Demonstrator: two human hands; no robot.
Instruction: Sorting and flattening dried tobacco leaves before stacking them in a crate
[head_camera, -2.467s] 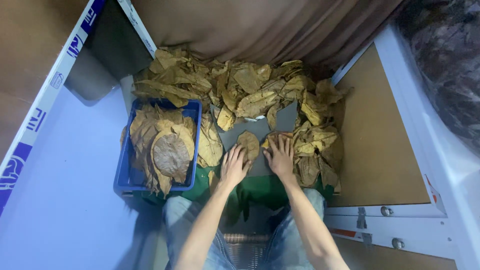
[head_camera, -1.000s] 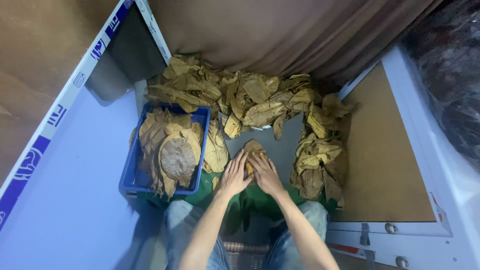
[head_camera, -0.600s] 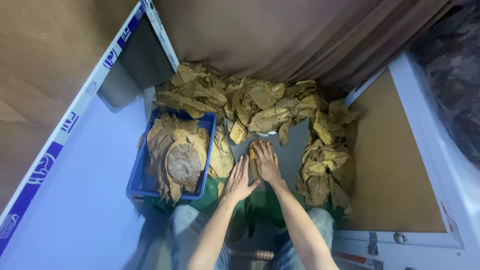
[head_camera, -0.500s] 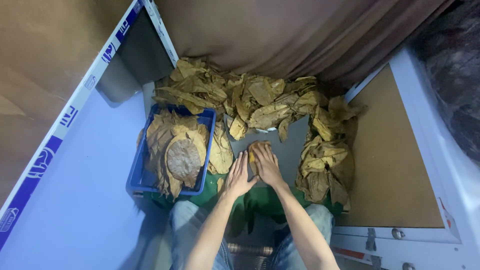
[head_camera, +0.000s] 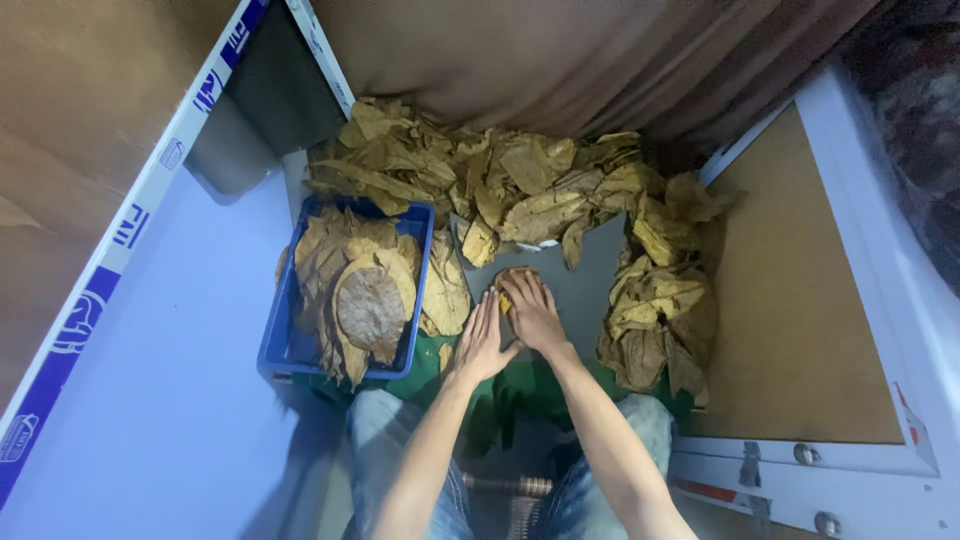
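My right hand (head_camera: 531, 310) lies flat, palm down, on a dry tan leaf (head_camera: 511, 279) that rests on a grey board (head_camera: 585, 290). My left hand (head_camera: 481, 338) presses beside it with fingers straight, touching the leaf's left edge. Left of my hands stands a blue crate (head_camera: 345, 292) filled with flattened leaves. A heap of crumpled dry leaves (head_camera: 500, 175) stretches across the back, and another pile of leaves (head_camera: 655, 315) sits to the right of my right hand.
A brown curtain (head_camera: 560, 60) hangs behind the leaves. A pale blue surface (head_camera: 150, 400) with a white and blue rail (head_camera: 120, 250) lies at left. A tan panel in a white frame (head_camera: 790, 310) borders the right. My knees in jeans (head_camera: 400, 450) are below.
Both hands have drawn together onto one leaf on the grey board; earlier they were apart, the right one nearer the right-hand pile. The view has shifted slightly.
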